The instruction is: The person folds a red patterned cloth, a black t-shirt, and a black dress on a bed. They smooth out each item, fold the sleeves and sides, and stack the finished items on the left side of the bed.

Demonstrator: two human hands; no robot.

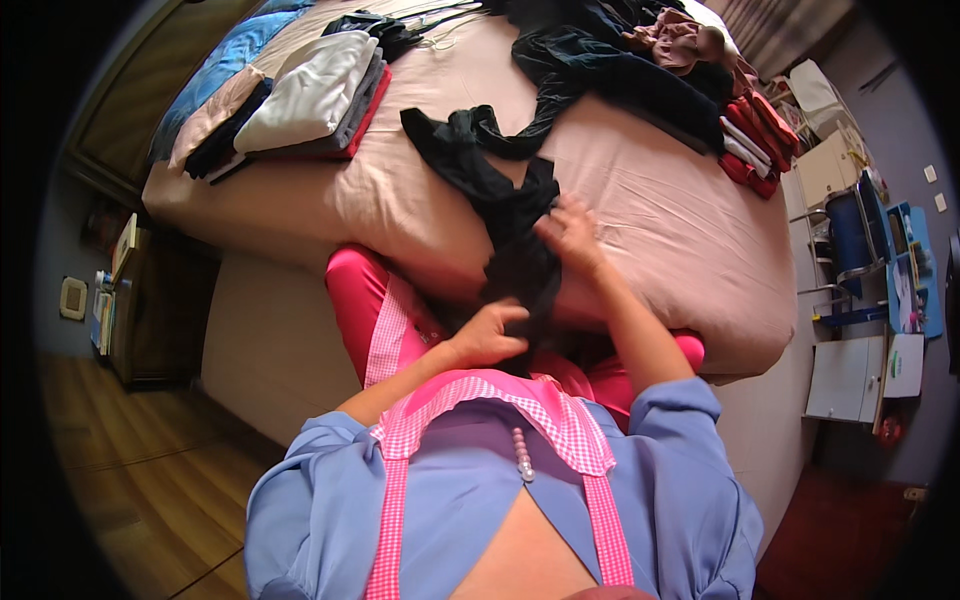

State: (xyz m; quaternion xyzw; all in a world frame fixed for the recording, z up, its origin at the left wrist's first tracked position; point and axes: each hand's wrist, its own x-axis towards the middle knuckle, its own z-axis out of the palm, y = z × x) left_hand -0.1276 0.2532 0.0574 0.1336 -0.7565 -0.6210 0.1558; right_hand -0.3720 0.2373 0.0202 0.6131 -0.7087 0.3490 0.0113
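Plainly, we have our 2 bare hands at a black garment (520, 265), which lies on the bed (670, 220) and runs over its near edge toward our lap. Our left hand (488, 335) is by the garment's lower part, fingers bent toward the cloth; we cannot tell whether they pinch it. Our right hand (572, 235) is farther out, at the garment's right edge, its fingers blurred, so we cannot tell whether they grip or merely touch. Beyond, we see a heap of dark clothes (570, 60). To our left is a folded stack (310, 90), white on top with grey and red beneath; to our far right, red and white folded clothes (762, 140).
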